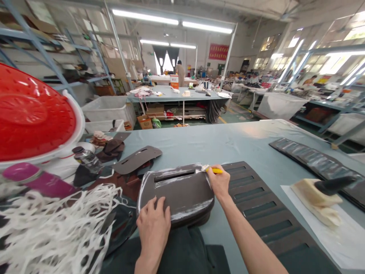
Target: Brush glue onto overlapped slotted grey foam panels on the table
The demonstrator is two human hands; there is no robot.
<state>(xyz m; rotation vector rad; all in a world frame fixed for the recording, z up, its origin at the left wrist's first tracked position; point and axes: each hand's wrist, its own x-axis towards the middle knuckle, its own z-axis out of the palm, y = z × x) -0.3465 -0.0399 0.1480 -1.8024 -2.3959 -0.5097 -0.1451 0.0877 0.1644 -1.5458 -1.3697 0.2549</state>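
Observation:
A stack of dark grey-brown cut panels lies in front of me, the top one with a long slot and white smears along its edges. My left hand rests flat on the near left part of the top panel, fingers spread. Closed around a yellow-handled brush, my right hand holds its whitish tip at the panel's far right corner. Beside the stack, to the right, is a larger dark panel with a row of slots.
Left are a pile of white strips, a purple bottle, a clear bottle and a red basin. To the right, a pale block with a black handle sits on white paper. A person stands far back.

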